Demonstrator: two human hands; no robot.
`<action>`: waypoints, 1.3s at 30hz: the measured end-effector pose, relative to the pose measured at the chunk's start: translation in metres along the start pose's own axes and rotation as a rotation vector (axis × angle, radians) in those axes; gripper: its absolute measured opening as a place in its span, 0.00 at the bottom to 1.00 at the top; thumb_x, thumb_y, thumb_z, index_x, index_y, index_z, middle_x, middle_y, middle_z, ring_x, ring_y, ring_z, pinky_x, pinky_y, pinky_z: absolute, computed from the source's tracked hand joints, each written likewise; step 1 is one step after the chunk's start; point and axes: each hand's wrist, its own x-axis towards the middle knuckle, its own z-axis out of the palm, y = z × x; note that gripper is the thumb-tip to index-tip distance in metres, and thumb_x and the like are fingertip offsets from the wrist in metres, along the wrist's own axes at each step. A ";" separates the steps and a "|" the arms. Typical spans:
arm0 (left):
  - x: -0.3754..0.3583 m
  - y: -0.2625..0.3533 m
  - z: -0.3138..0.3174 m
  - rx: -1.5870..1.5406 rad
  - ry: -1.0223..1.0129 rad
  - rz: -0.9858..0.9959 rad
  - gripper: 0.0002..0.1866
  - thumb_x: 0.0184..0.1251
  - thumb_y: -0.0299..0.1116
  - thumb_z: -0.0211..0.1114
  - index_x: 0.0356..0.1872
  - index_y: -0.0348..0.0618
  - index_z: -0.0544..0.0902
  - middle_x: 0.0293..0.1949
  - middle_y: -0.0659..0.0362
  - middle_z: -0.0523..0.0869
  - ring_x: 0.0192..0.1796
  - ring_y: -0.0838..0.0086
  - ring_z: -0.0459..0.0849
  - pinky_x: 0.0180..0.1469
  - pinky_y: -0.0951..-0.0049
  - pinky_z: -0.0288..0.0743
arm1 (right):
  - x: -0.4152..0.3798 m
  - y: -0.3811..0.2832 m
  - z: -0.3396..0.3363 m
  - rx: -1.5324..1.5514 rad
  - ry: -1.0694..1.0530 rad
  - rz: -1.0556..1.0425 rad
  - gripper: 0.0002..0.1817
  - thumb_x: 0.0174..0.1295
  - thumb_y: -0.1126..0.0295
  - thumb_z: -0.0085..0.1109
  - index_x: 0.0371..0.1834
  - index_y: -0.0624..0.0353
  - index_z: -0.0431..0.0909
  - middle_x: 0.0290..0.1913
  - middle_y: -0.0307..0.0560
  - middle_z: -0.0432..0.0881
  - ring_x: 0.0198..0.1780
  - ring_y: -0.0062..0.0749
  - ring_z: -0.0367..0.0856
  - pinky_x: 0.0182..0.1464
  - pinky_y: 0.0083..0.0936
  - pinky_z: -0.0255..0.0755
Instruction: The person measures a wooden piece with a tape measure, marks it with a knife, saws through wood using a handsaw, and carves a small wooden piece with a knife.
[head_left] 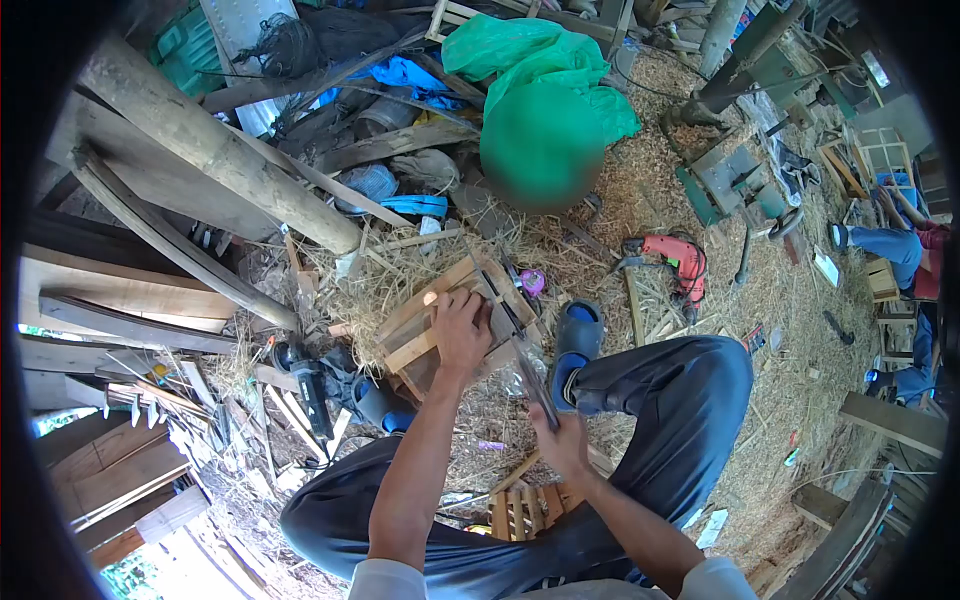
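My left hand (462, 328) presses down with curled fingers on a pale wooden piece (412, 352), which rests on a low wooden block (398, 326) between my feet. In my right hand (560, 440) is the near end of a long, narrow, saw-like tool (531, 376). Its dark length slants up and away across the block's right side, close to my left fingers. Those right fingers are wrapped round the grip, hiding it. Just beyond the block's right edge sits a small purple round object (532, 282).
A red power drill (682, 262) lies on the straw-covered ground to the right. At left is a black power tool (312, 398). Green plastic sheeting (545, 120) lies ahead; a wooden pole (215, 150) leans at upper left. Another person (905, 255) sits far right.
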 end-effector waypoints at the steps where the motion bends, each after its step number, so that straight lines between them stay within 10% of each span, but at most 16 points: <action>1: -0.001 0.002 0.000 0.002 0.005 0.007 0.06 0.55 0.28 0.66 0.33 0.41 0.80 0.35 0.56 0.77 0.42 0.55 0.73 0.47 0.57 0.66 | -0.007 0.006 -0.002 0.002 0.013 -0.020 0.33 0.67 0.45 0.56 0.22 0.71 0.78 0.11 0.52 0.69 0.15 0.32 0.70 0.22 0.36 0.65; 15: -0.001 0.002 0.001 0.005 0.023 -0.003 0.06 0.58 0.31 0.66 0.32 0.42 0.79 0.35 0.56 0.77 0.42 0.55 0.73 0.45 0.55 0.67 | 0.005 -0.003 0.009 -0.071 -0.018 0.078 0.33 0.68 0.44 0.52 0.30 0.71 0.83 0.15 0.57 0.76 0.19 0.48 0.79 0.27 0.41 0.71; 17: -0.003 -0.001 0.006 0.021 -0.008 -0.023 0.07 0.61 0.35 0.67 0.31 0.44 0.80 0.35 0.58 0.78 0.44 0.58 0.74 0.45 0.55 0.66 | 0.039 -0.009 0.026 -0.012 0.048 -0.054 0.35 0.69 0.44 0.54 0.19 0.70 0.76 0.09 0.46 0.66 0.14 0.25 0.66 0.20 0.36 0.60; 21: 0.002 0.001 -0.002 -0.013 -0.015 -0.002 0.05 0.57 0.30 0.65 0.31 0.42 0.78 0.35 0.56 0.77 0.43 0.55 0.73 0.45 0.56 0.67 | 0.011 0.001 0.016 0.047 0.051 -0.077 0.34 0.69 0.45 0.54 0.19 0.70 0.77 0.09 0.45 0.66 0.14 0.23 0.66 0.20 0.36 0.61; 23: 0.001 0.004 -0.003 -0.009 -0.014 0.000 0.06 0.53 0.24 0.64 0.31 0.39 0.77 0.36 0.53 0.77 0.42 0.51 0.73 0.44 0.56 0.68 | -0.018 0.005 -0.003 0.017 -0.032 0.064 0.31 0.67 0.45 0.53 0.32 0.69 0.84 0.15 0.55 0.77 0.21 0.48 0.82 0.28 0.38 0.73; 27: -0.003 -0.003 0.007 -0.005 0.005 -0.021 0.06 0.57 0.30 0.65 0.31 0.42 0.78 0.35 0.55 0.76 0.43 0.55 0.72 0.45 0.55 0.66 | 0.029 -0.014 0.012 -0.080 -0.080 0.098 0.26 0.68 0.49 0.55 0.44 0.66 0.85 0.18 0.58 0.79 0.22 0.49 0.83 0.29 0.39 0.74; 34: 0.001 0.000 0.001 0.008 -0.002 0.018 0.05 0.56 0.27 0.65 0.32 0.40 0.78 0.35 0.54 0.76 0.42 0.53 0.73 0.43 0.56 0.67 | -0.017 -0.005 -0.004 0.077 0.022 0.045 0.30 0.67 0.45 0.55 0.32 0.67 0.85 0.15 0.58 0.76 0.22 0.51 0.82 0.30 0.40 0.73; 38: -0.005 0.005 0.001 0.025 0.022 0.013 0.05 0.57 0.27 0.65 0.32 0.40 0.78 0.34 0.54 0.76 0.41 0.53 0.73 0.43 0.57 0.67 | 0.028 -0.010 0.013 -0.024 -0.066 0.126 0.28 0.67 0.46 0.55 0.42 0.65 0.85 0.17 0.58 0.77 0.23 0.50 0.82 0.31 0.39 0.74; 39: -0.002 0.001 0.003 0.001 -0.010 -0.023 0.05 0.59 0.31 0.65 0.32 0.43 0.78 0.34 0.57 0.77 0.42 0.56 0.73 0.45 0.57 0.65 | 0.040 -0.013 0.020 -0.009 -0.009 0.042 0.30 0.67 0.45 0.55 0.31 0.67 0.82 0.13 0.53 0.73 0.20 0.39 0.79 0.28 0.38 0.70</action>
